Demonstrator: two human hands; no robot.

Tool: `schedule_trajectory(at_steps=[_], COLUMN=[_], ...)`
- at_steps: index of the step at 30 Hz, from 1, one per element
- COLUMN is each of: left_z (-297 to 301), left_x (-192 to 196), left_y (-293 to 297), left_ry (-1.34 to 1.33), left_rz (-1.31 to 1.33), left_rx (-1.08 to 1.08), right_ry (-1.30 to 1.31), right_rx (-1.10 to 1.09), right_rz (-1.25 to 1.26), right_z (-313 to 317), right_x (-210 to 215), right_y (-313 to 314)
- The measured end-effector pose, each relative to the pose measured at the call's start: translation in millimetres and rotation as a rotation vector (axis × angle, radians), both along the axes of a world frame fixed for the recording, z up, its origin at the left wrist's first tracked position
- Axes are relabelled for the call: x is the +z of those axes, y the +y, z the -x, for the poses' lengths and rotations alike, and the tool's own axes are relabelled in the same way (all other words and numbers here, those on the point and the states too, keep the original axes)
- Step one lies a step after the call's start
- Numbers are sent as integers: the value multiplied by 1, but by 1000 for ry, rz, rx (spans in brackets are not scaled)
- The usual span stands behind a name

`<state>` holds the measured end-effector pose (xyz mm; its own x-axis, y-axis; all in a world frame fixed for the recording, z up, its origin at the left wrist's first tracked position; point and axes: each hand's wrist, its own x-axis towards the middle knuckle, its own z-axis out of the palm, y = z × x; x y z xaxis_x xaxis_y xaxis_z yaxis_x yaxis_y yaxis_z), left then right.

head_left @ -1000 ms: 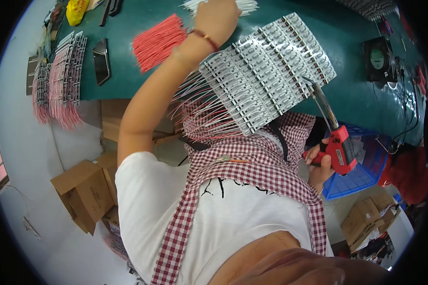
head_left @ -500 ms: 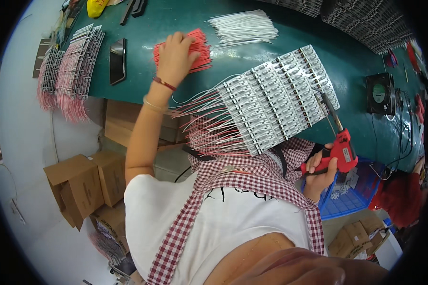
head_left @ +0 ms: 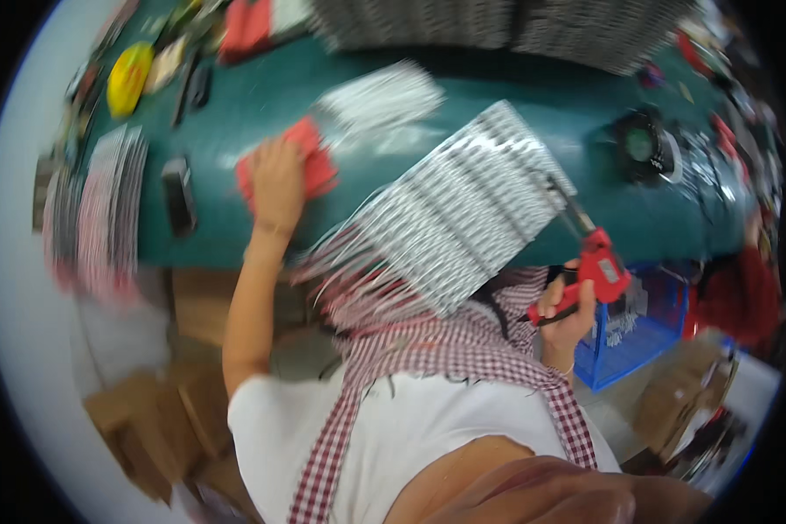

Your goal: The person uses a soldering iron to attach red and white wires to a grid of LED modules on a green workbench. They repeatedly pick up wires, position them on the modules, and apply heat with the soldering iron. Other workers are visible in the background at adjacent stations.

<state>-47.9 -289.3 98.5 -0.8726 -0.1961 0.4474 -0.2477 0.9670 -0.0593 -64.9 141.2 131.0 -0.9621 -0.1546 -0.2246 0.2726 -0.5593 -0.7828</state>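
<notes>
Red wires [head_left: 321, 168] lie directly under my left hand [head_left: 278, 179], which is palm down over the bundle; it is too blurred for me to tell whether I have pinched a strand or only touch the pile. To pick cleanly, I think I should take one strand near its end between thumb and forefinger, leaving the others lying parallel. Just beyond that hand and to its right are white wires [head_left: 380, 98], best left undisturbed. Left of it lies a dark phone [head_left: 179, 199]. To its right and nearer my body sits the panel of boards [head_left: 467, 205], set at a slant, attached wires [head_left: 354, 275] trailing from its lower left edge. Farther right, my right hand [head_left: 569, 313] is wrapped round the handle of a red soldering gun [head_left: 601, 266], its tip at the panel's right part; contact I cannot make out. I would hold that tip steady, clear of wires and fingers.
</notes>
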Motion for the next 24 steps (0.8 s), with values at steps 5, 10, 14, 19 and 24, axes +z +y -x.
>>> schedule_trajectory(at_steps=[5,10,14,19,24], left_z=[-6,-4,-8,-11,2], left_x=[-11,-10,9,64,64], left_y=[3,1,-2,2,37], left_ry=[29,48,127,403,1026], left_rz=[-99,-246,-615,-1136,-1413], left_rx=[-85,-125,-79,-30,-231], right_ry=[21,43,8,-2,4], right_rx=[40,25,6,-14,8], right_rz=[5,43,56,22,24], right_z=[9,7,7,7,13], right_x=[7,6,6,9,10], right_y=[-1,5,1,2,-2])
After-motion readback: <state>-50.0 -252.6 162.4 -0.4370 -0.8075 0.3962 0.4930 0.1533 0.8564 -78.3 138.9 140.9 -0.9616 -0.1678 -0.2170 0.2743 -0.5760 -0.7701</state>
